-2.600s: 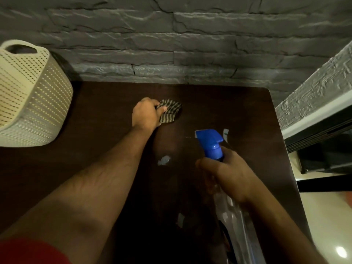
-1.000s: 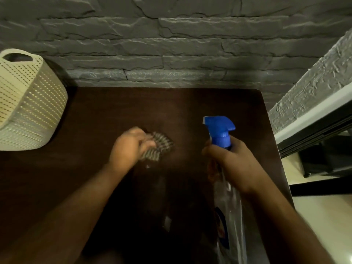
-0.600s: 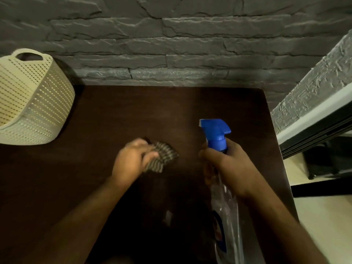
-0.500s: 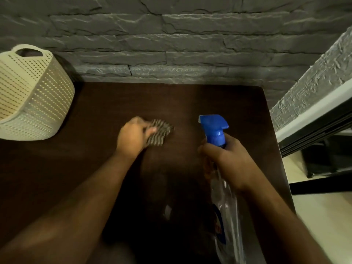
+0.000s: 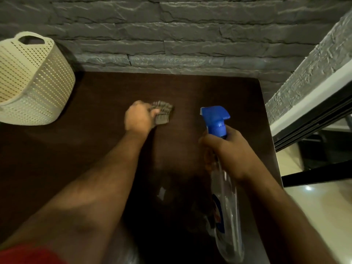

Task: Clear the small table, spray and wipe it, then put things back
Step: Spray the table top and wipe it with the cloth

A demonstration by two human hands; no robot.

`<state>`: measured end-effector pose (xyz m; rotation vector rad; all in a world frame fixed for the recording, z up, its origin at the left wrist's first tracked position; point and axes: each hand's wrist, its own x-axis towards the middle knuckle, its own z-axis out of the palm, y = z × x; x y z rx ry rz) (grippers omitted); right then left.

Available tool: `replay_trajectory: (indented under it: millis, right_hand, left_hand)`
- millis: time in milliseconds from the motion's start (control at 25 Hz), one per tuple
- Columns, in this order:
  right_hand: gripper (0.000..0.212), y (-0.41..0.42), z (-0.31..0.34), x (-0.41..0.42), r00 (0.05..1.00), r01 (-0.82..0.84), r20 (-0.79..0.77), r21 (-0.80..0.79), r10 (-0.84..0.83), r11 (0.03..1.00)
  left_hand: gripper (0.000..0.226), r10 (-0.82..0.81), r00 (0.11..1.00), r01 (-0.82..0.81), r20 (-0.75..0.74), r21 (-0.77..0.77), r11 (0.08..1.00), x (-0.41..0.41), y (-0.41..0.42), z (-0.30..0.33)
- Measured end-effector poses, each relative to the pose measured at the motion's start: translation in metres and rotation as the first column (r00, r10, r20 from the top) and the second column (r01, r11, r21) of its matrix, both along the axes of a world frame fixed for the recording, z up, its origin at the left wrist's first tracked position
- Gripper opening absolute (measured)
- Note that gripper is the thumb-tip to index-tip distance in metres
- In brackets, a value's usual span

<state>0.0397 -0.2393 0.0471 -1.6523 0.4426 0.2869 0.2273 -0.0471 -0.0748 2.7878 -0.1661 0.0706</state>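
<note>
The dark brown table [image 5: 219,92] fills the middle of the view. My left hand [image 5: 139,117] grips a small striped cloth [image 5: 162,113] and presses it on the tabletop near the centre. To the right, my right hand [image 5: 226,149] holds a clear spray bottle [image 5: 226,212] by its neck above the table. Its blue trigger head [image 5: 216,119] points left toward the cloth.
A cream perforated basket [image 5: 32,80] stands at the table's back left. A grey stone wall [image 5: 171,35] runs behind the table and a stone-faced ledge [image 5: 314,82] borders its right side. Pale floor [image 5: 323,206] shows at the lower right.
My left hand has slid the cloth back and forth over the tabletop, first toward me, then away again. The pale wet patches on the surface are mostly gone. The bottle has stayed in my right hand.
</note>
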Motion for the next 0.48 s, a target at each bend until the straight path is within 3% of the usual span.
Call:
replay_trajectory:
  millis: [160, 240, 400, 480]
  right_hand:
    - [0.015, 0.003, 0.004, 0.000, 1.000, -0.001, -0.031, 0.047, 0.002, 0.999]
    - [0.017, 0.004, 0.006, 0.001, 1.000, 0.006, -0.025, 0.034, -0.005, 0.999]
    - [0.022, 0.012, 0.010, 0.025, 0.999, 0.041, 0.016, -0.062, -0.040, 0.997]
    - [0.020, 0.018, 0.016, 0.035, 0.998, 0.041, 0.052, -0.104, -0.036, 0.994]
  left_hand:
    - [0.024, -0.337, 0.938, 0.326, -0.081, -0.128, 0.937, -0.120, -0.032, -0.006]
    - [0.026, -0.288, 0.957, 0.283, -0.022, -0.126, 0.951, -0.114, 0.001, -0.003]
    - [0.027, 0.030, 0.999, -0.030, -0.015, 0.006, 1.000, -0.004, 0.020, 0.000]
    - [0.025, -0.036, 0.999, 0.036, -0.012, -0.003, 0.999, -0.007, -0.006, 0.003]
